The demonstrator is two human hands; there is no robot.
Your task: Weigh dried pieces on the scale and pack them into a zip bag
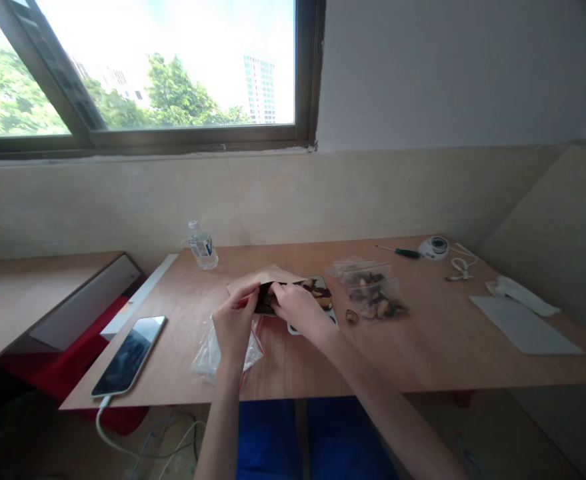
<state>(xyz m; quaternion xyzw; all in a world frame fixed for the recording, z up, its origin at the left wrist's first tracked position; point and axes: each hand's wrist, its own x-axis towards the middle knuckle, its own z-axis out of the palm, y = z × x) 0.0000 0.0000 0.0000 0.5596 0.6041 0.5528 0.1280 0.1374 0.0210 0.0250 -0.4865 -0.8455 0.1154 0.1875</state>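
Note:
My left hand (233,321) and my right hand (299,308) meet at the open mouth of a brown paper pouch (267,279) over the middle of the wooden table (423,347). Both hands pinch the pouch's edges, fingers closed on it. Dark and tan pieces show inside the pouch and on a small white scale (317,293) under it. A clear zip bag with a red strip (213,353) lies under my left wrist. One loose brown piece (351,316) lies just right of my right hand.
Clear bags of brown pieces (373,290) sit to the right. A phone on a cable (129,355) lies at the left edge, a water bottle (202,245) at the back. A screwdriver (401,252), tape roll (435,247), white cord (460,267) and grey sheet (525,325) are on the right.

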